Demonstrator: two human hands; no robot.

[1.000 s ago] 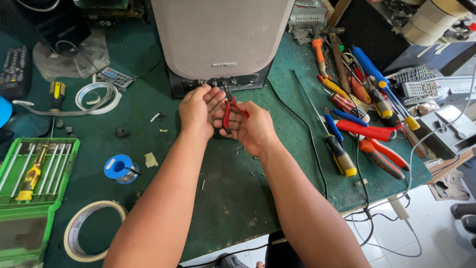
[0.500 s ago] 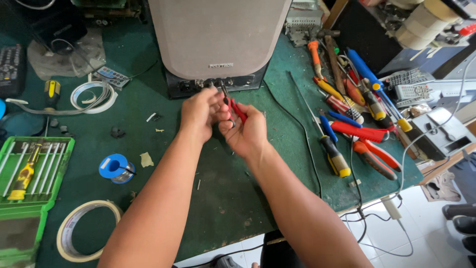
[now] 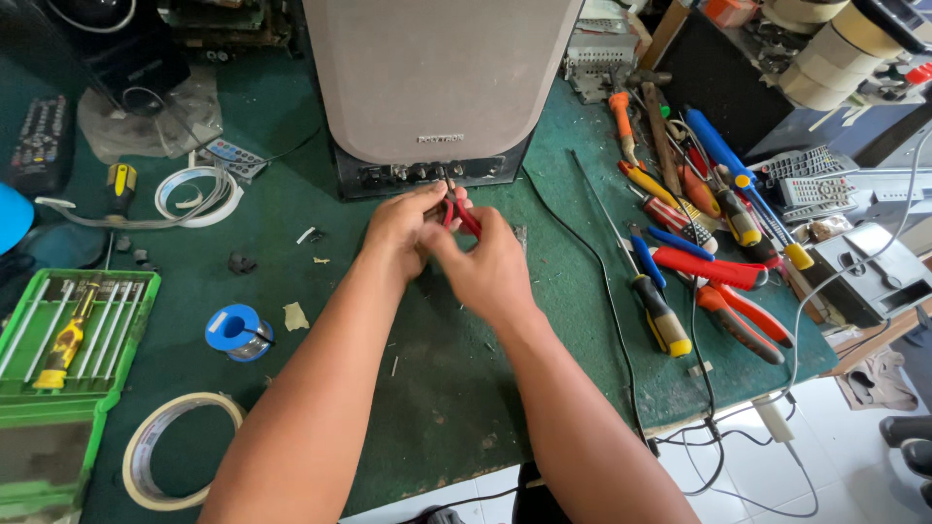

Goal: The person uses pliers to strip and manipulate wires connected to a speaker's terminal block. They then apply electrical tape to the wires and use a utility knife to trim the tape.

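A large grey speaker cabinet [image 3: 437,78] stands at the back of the green workbench [image 3: 456,408], with a black panel of knobs [image 3: 427,175] along its base. My right hand [image 3: 490,267] grips small red-handled pliers [image 3: 461,209], their tip at the knob panel. My left hand [image 3: 403,228] sits right beside it, fingers pinched near the pliers' jaws; what it pinches is hidden.
Right: a pile of screwdrivers and red pliers [image 3: 709,243] and a black cable [image 3: 602,281]. Left: a green screwdriver case [image 3: 68,330], a blue solder spool [image 3: 236,332], a tape roll [image 3: 175,456], coiled white strip [image 3: 194,194] and a remote [image 3: 39,146].
Both hands have moved up toward the speaker's knob panel, bringing the pliers' tip against it. The view has shifted slightly closer.
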